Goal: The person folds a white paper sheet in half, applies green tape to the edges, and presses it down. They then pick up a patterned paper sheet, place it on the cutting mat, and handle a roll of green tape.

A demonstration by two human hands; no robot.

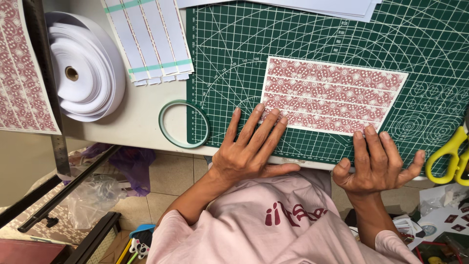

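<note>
Patterned paper [332, 95], red and white and cut into long strips, lies on the green cutting mat [303, 39] near the front edge of the worktop [141, 112]. The left hand [251, 146] lies flat with its grip released, fingertips pressing the paper's lower left corner. The right hand [376, 164] rests open on the mat, fingertips at the paper's lower right edge. A tape ring [184, 123] sits just left of the mat, yellow scissors [452, 156] at the right, a white paper roll [83, 68] farther left.
</note>
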